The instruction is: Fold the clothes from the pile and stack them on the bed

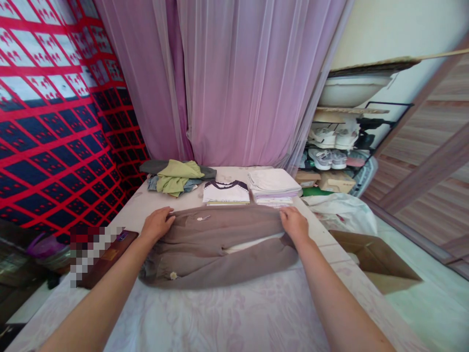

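Brown trousers point(234, 249) with small white flower patches lie sideways across the light patterned cover, waist end to the left and leg ends to the right. My left hand point(158, 224) has its fingers closed on the far left corner of the trousers. At the far right corner, my right hand point(294, 224) pinches the end of a leg. A pale strip of cover shows between the two legs. Just beyond the trousers lie a folded white T-shirt point(226, 193) with a dark collar and a stack of folded light clothes point(274, 185).
A loose heap with a green garment point(179, 173) lies at the far left. A brown case point(110, 256) rests by the left edge. Off the right edge are an open cardboard box point(381, 259) and a rack with shoes point(326, 159). Purple curtains point(249, 83) hang behind.
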Demonstrator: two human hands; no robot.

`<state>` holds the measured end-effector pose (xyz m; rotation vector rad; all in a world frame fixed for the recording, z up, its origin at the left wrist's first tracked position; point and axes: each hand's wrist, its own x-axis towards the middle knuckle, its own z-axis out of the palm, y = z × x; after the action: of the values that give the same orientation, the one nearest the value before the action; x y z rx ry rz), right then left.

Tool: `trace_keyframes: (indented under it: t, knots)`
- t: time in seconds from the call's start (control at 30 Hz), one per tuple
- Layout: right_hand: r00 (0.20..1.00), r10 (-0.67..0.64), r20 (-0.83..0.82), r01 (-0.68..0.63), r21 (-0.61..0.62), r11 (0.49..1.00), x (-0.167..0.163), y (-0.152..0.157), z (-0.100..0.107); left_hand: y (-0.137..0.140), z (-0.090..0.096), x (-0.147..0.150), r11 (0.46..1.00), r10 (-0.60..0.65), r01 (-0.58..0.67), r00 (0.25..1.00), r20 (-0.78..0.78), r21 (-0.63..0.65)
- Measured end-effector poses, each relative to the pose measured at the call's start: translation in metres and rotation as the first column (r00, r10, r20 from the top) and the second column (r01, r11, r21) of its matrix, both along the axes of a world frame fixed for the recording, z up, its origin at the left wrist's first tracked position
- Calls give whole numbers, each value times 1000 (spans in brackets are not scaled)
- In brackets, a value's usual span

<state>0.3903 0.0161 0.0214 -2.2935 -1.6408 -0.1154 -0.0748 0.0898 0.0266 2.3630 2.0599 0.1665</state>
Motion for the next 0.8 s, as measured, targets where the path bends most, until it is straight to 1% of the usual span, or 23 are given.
trace_keyframes:
  t: [0.03,0.1,0.17,0.27,0.33,0.4,0.47,0.53,0.57,0.6,0.67,0.73,0.8]
  knots:
    - [998,63,6,-62,-57,996,-9,8,4,7,2,4,1000,-21,21,1000,-21,-7]
    - [987,163,15,-158,-170,973,-27,24,9,19,3,9,998,-42,40,997,-59,-42]
    - [979,204,15,-196,-219,956,-41,38,10,29,0,13,994,-53,44,995,-83,-102]
    - [978,206,18,-195,-250,948,-52,51,4,35,-4,14,985,-66,49,993,-103,-163]
    - [981,193,23,-181,-262,948,-53,52,0,33,-4,12,985,-108,94,990,-94,-143]
    - [985,172,33,-158,-262,952,-50,49,-2,25,-2,7,984,-172,170,984,-51,-50]
    - [992,124,-4,-122,-200,972,-47,44,-4,16,3,1,971,-218,215,976,15,104]
    - [989,69,-132,-78,-65,995,-45,42,-6,10,10,-5,952,-213,190,975,69,241]
    - [975,54,-214,-52,15,999,-46,43,-8,10,14,-7,945,-193,162,977,86,283]
    - [956,53,-289,-29,87,996,-47,45,-10,11,18,-7,944,-164,128,982,96,303]
    - [923,78,-377,-6,188,982,-53,52,-13,18,25,-2,951,-84,51,992,97,304]
    - [903,106,-417,-8,231,973,-60,60,-17,29,29,6,961,-1,-19,997,74,275]
    - [876,142,-461,-36,231,972,-65,63,-22,36,28,16,970,52,-57,998,27,236]
